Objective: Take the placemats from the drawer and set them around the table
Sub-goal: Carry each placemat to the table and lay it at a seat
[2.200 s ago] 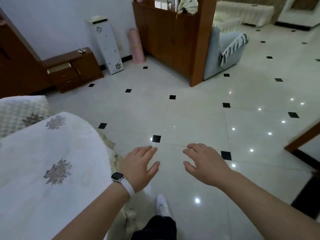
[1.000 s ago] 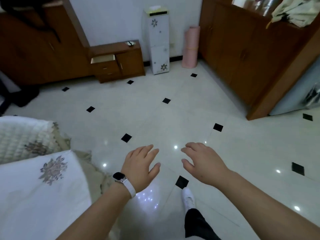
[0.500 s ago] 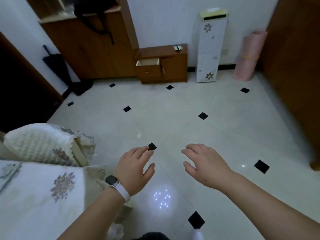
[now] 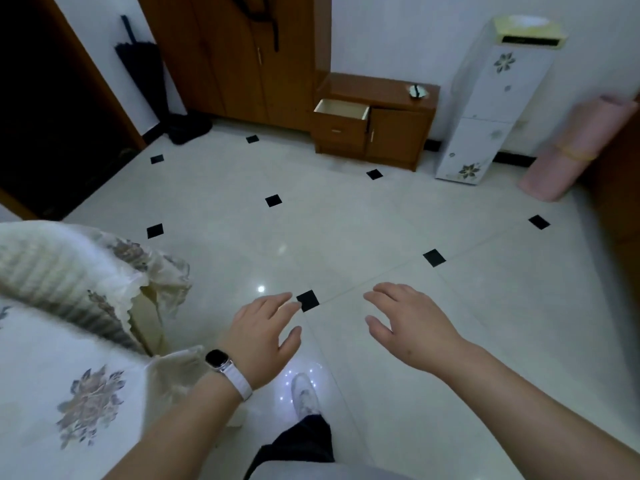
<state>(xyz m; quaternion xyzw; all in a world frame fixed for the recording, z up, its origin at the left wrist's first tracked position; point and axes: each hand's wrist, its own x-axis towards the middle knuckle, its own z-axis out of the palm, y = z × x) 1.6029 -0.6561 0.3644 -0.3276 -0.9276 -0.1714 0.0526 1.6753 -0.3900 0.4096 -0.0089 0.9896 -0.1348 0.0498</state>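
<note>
Pale tiled floor [image 4: 381, 220] with black diamond insets fills most of the view. My table [image 4: 52, 393], under a white cloth with a grey flower print, is at lower left. A tall wooden wardrobe [image 4: 235, 57] stands against the far wall. A chair [image 4: 52, 265] with a quilted cream cover sits just beside the table. A white floral-print cabinet [image 4: 485, 98] stands upright on the far right, with a pink roll [image 4: 575, 147] leaning near it. The low wooden cabinet [image 4: 398, 133] stands between the wardrobe and the white cabinet, well apart from me. Its top drawer [image 4: 341, 110] is pulled open with a pale inside. I can't tell from this angle what lies in it, so the placemats are not made out.

Both arms reach forward over the floor. My left hand [image 4: 263, 337] is palm down with the fingers loosely spread, holding nothing. My right hand [image 4: 412, 327] is the same: fingers relaxed and apart, touching nothing. One white shoe [image 4: 304, 393] is on the floor below the hands. There is a dark watch [image 4: 216, 358] on a white band on my left wrist.
</note>
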